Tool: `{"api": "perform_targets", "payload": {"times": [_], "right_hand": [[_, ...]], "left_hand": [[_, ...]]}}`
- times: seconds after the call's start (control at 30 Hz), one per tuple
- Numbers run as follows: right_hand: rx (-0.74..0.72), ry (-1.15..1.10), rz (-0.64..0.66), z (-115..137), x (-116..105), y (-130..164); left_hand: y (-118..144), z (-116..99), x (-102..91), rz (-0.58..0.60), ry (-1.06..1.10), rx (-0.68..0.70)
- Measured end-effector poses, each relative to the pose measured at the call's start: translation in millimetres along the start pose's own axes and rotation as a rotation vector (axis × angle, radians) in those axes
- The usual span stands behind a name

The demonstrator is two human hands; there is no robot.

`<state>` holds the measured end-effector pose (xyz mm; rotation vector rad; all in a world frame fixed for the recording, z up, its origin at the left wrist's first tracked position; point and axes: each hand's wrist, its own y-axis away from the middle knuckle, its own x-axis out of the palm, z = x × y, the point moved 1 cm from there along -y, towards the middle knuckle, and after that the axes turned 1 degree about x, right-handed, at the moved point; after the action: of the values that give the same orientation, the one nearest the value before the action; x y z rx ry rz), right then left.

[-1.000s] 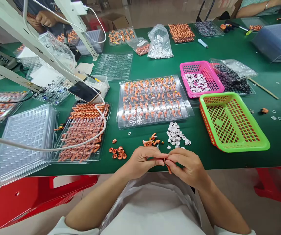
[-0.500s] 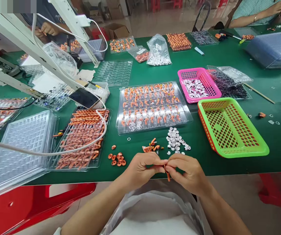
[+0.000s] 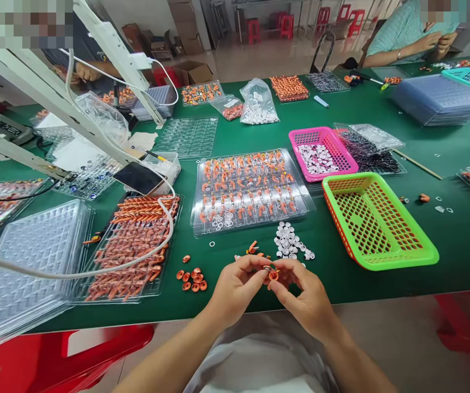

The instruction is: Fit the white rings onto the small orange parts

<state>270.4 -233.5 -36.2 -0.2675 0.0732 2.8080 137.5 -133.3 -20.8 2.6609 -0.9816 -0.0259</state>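
Between my fingertips, just above the table's front edge, is a small orange plastic part [image 3: 273, 275] with a round open end facing me. My left hand [image 3: 235, 286] pinches it from the left, thumb and forefinger closed at its rim. From the other side my right hand [image 3: 306, 295] grips the same part. Just beyond my fingers lie a few orange pieces [image 3: 253, 248], partly hidden by the left hand. A heap of small white discs [image 3: 287, 240] is behind my right hand. Several orange cup-shaped caps [image 3: 196, 277] lie to the left.
A clear tray of orange parts [image 3: 243, 188] lies ahead. Right of it are a pink basket [image 3: 353, 158] with white pieces and a green basket [image 3: 417, 254]. At left, a white cable [image 3: 128, 265] crosses a tray of orange pieces [image 3: 115, 256]. Co-workers sit across the table.
The orange part has been turned: its stem pointed down before, and now its round open end faces me. My fingers have spread a little around it. The camera view has tilted up slightly.
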Motion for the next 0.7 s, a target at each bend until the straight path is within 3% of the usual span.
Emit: {"api": "perform_targets", "payload": {"times": [0.33, 0.7], "right_hand": [[-0.045, 0.087, -0.043, -3, 1, -1], [-0.03, 0.108, -0.057, -4, 2, 0]], "left_hand": [[-4, -1, 6.2, -0.026, 0.074, -0.078], [-5, 11, 3.1, -0.083, -0.03, -0.08]]}}
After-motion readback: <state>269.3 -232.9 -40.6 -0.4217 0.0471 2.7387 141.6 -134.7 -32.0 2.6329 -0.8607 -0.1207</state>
